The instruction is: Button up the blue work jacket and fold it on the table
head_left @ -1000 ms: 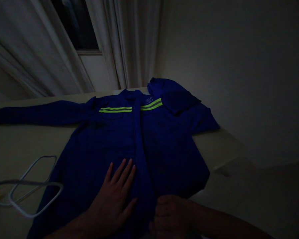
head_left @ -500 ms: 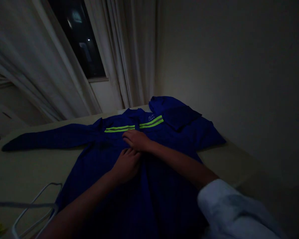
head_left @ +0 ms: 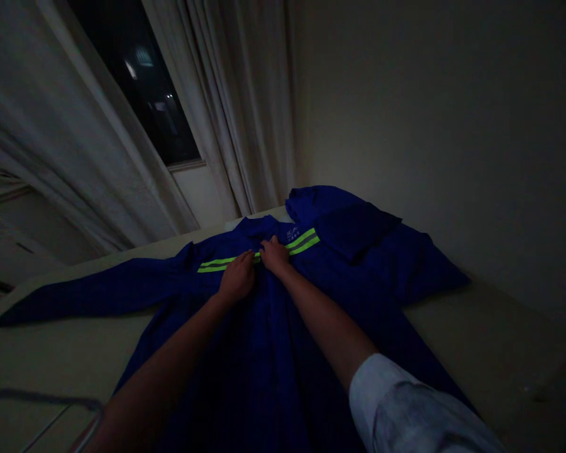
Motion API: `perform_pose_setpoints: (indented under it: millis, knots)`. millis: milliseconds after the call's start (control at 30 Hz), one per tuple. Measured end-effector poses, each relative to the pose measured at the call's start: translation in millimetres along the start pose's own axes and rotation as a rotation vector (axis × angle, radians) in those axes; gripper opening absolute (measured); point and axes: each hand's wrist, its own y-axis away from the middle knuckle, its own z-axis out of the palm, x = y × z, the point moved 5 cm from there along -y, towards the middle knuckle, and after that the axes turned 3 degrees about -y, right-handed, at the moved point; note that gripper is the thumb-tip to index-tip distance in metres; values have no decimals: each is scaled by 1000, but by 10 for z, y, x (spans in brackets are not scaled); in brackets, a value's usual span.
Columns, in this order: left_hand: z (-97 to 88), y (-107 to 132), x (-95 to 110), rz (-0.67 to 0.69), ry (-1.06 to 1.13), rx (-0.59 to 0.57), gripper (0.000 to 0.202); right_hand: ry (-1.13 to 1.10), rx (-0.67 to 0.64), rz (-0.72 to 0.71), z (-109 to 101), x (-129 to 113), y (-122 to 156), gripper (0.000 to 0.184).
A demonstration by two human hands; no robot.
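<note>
A dark blue work jacket (head_left: 349,296) lies front up, with a yellow-green and grey reflective stripe (head_left: 304,242) across its chest and small white print by the collar. My left hand (head_left: 238,275) is closed on the front edge at the stripe, left of the centre line. Just right of it, my right hand (head_left: 274,255) pinches the other front edge at the same height, below the collar. The fingertips of both hands are partly hidden by the hands and cloth. One sleeve (head_left: 89,289) stretches out to the left; the other is folded on the right.
The jacket rests on a pale flat surface (head_left: 33,358). Behind it are light curtains (head_left: 245,113), a dark window (head_left: 146,82) and a plain wall (head_left: 429,126) at the right. A pale wire loop (head_left: 42,397) is at the lower left.
Both hands have moved up the jacket front to the chest stripe. The right hand has shifted from above the left to beside it. The view has shifted slightly too.
</note>
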Motion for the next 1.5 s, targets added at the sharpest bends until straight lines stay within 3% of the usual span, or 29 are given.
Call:
perform_pose_setpoints:
  millis: [100, 267, 633, 1133, 1333, 1500]
  knots:
    - [161, -172, -159, -22, -45, -30, 51, 6, 1, 18, 19, 10, -59, 31]
    - [302, -159, -223, -17, -101, -100, 55, 1, -59, 15, 41, 14, -111, 31]
    - [271, -149, -229, -19, -66, -119, 57, 18, -15, -106, 31, -33, -45, 27]
    - [262, -158, -242, -38, -66, -177, 59, -6, 73, -167, 2, -12, 6, 23]
    - [261, -166, -242, -56, -71, -191, 58, 18, 97, -266, -9, -81, 16, 22]
    - [240, -161, -233, -75, -66, -210, 58, 61, 86, -258, 14, -83, 47, 23]
